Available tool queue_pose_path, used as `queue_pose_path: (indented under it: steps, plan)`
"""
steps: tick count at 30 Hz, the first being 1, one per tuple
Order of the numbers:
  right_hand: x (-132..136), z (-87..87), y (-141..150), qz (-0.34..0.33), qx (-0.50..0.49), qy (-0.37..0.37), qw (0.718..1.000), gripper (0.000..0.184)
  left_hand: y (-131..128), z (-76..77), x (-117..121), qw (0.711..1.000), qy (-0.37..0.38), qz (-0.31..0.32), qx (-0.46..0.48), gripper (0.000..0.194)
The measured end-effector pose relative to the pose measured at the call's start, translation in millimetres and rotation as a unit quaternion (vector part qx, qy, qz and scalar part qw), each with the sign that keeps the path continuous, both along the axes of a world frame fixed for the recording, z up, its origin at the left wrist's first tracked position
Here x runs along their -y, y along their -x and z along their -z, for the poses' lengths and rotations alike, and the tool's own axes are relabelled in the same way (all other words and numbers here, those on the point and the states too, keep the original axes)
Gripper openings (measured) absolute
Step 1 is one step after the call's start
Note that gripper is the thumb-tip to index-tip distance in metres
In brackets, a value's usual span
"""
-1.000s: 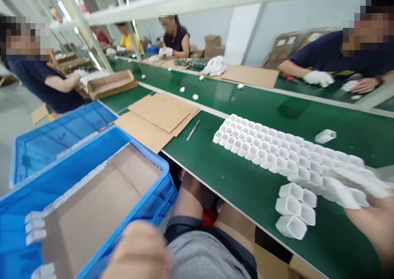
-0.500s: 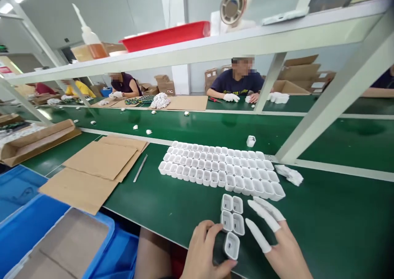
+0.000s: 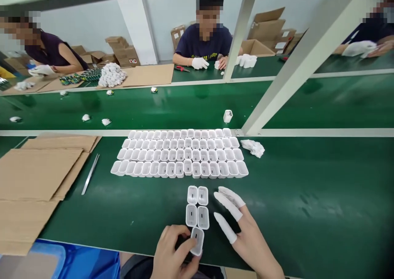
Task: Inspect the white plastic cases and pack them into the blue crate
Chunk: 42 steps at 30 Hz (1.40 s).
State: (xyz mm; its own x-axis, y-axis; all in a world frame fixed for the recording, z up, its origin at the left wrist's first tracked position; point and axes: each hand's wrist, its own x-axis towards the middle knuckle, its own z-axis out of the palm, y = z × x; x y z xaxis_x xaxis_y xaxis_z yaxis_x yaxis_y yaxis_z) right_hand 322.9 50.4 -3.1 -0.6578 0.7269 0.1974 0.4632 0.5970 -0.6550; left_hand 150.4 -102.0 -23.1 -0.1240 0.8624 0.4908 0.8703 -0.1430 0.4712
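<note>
My left hand point(image 3: 176, 252) pinches a small white plastic case point(image 3: 198, 241), open at the top with a dark slot in its floor, near the bench's front edge. Directly beyond it, several matching cases point(image 3: 191, 216) stand in two columns. To their right hovers my right hand point(image 3: 246, 229), its fingers apart and holding nothing, with white finger cots on several fingertips. Farther off, a large block of the same white cases point(image 3: 180, 156) stands in long rows across the green bench.
Metal tweezers point(image 3: 90, 174) and cardboard sheets point(image 3: 40, 172) lie to the left. A crumpled white wad point(image 3: 253, 148) rests by a slanted white post point(image 3: 286, 74). One white case point(image 3: 227, 116) stands on the green strip beyond the rail. Co-workers sit opposite.
The camera view has tilted down and turned right. My left hand has closed in on the nearest case, which now sits nearer the two columns. My right hand stays spread beside them.
</note>
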Motion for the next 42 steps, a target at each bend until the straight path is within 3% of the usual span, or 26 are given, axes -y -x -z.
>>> queue_pose_path:
  steps: [5,10,14,17,21,22,25,30,34,38,42]
  plan:
    - [1,2.8,1,-0.028,0.038,-0.018,0.999,0.052,-4,0.5,0,1.000,-0.003,-0.012,-0.001,0.014]
    - [-3,23.4,3,-0.074,0.058,-0.079,0.992,0.064,-1,7.4,1,1.000,0.000,0.007,0.002,0.009]
    - [-6,42.9,6,-0.082,0.061,-0.115,0.988,0.070,2,11.6,10,0.983,0.107,-0.048,0.143,0.033]
    - [-8,51.0,7,-0.084,0.056,-0.145,0.984,0.071,5,11.4,21,0.972,0.104,-0.092,0.190,0.048]
    - [-13,56.9,12,-0.093,0.061,-0.169,0.979,0.071,24,7.0,40,0.993,-0.007,-0.081,0.086,0.012]
    - [-14,57.2,14,-0.094,0.065,-0.167,0.979,0.071,31,5.0,45,0.994,-0.024,-0.079,0.072,0.005]
    - [-7,51.1,27,-0.090,0.074,-0.156,0.981,0.070,57,-3.5,58,0.992,-0.041,-0.091,0.073,0.016]
    - [33,17.7,60,-0.025,0.102,-0.075,0.992,0.065,98,-21.8,73,0.988,-0.031,-0.105,0.108,0.016]
    - [60,-3.0,85,-0.016,0.102,-0.012,0.995,0.064,122,-28.3,72,0.982,-0.040,-0.093,0.162,0.013]
    - [74,2.4,107,-0.017,0.115,-0.009,0.993,0.063,139,-25.0,65,0.962,-0.057,-0.114,0.241,0.016]
    - [73,15.7,118,-0.035,0.106,-0.100,0.989,0.064,151,-13.1,56,0.924,-0.068,-0.143,0.347,0.027]
